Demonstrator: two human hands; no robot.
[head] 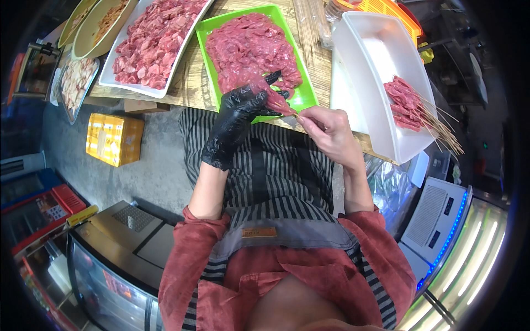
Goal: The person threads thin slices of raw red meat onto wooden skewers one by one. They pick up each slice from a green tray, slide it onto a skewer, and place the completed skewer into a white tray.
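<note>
My left hand (242, 107), in a black glove, grips a strip of raw red meat (275, 99) over the near edge of a green tray (304, 92). A heap of sliced raw meat (252, 45) fills most of that tray. Bare and pinched, my right hand (331, 132) holds the end of a thin wooden skewer (295, 115) that runs into the strip; most of its length is hidden by meat. To the right, loaded meat skewers (403, 103) lie in a white plastic bin (358, 74), their bare sticks poking over its right side.
A bundle of bare skewers (306, 33) lies behind the green tray. Left of it stand a white tray (165, 92) of cubed meat, a tray of pale pieces (76, 80) and bowls (89, 45). A white board (345, 99) is beside the bin; a yellow-taped box (114, 138) sits on the floor.
</note>
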